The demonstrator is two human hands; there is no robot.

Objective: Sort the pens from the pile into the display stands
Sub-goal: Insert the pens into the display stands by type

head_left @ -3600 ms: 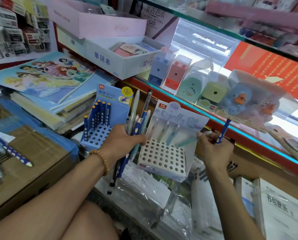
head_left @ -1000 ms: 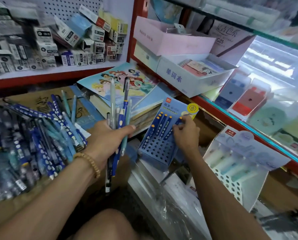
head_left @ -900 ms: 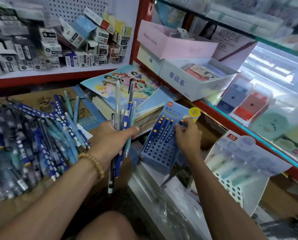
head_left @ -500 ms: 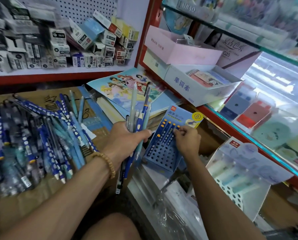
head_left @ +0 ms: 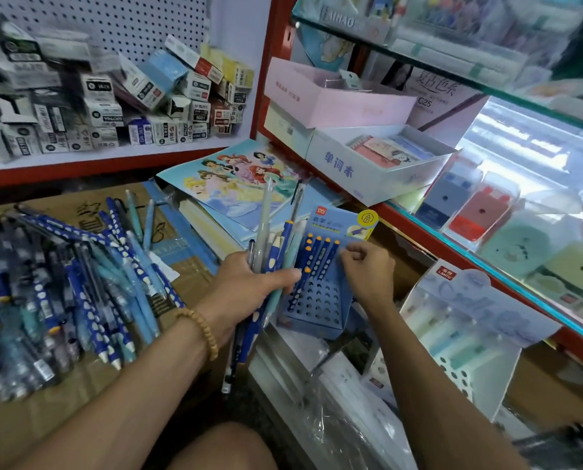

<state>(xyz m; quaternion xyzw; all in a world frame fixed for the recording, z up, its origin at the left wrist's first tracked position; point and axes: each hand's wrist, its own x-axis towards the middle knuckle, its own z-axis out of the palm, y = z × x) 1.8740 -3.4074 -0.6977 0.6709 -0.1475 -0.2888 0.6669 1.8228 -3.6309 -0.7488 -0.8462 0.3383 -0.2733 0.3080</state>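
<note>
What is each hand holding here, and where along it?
The left hand grips a bundle of pens around their middles. The right hand, fingers curled at the blue stand, seems empty; that is unclear.

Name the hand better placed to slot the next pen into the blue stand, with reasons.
Right. The right hand already sits at the blue stand, fingers at its row of pens, while the left hand is full, gripping the bundle of pens.
</note>
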